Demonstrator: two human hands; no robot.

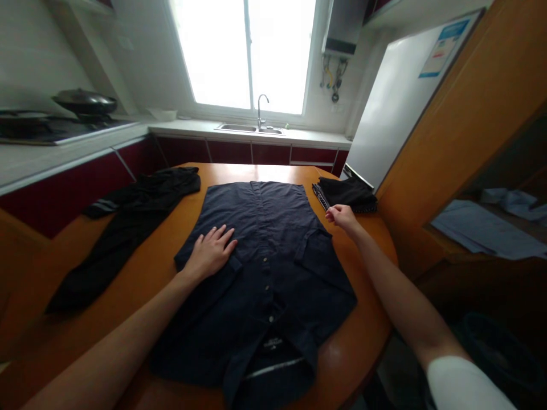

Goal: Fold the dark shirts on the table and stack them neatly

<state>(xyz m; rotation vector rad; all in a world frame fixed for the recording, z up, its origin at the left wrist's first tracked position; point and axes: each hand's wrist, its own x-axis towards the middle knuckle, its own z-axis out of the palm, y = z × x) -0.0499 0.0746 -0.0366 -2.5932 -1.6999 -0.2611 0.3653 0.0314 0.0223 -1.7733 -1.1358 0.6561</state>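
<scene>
A dark navy button-up shirt [273, 239] lies spread on the table, its collar towards me and its hem at the far side. Its sleeves are folded in over the front. My left hand [212, 250] rests flat on the shirt's left part, fingers spread, holding nothing. Beyond the shirt's right edge, my right hand [341, 216] hovers with its fingers curled closed; I see nothing in them. Just behind that hand sits a folded pile of black clothes [348, 192] with a patterned edge.
A black garment [128, 222] lies loosely along the left of the orange wooden table [342, 341]. Beyond are a counter with a sink [243, 128], a stove with a wok [85, 102], and a fridge [397, 97]. Papers [487, 228] lie on a shelf at right.
</scene>
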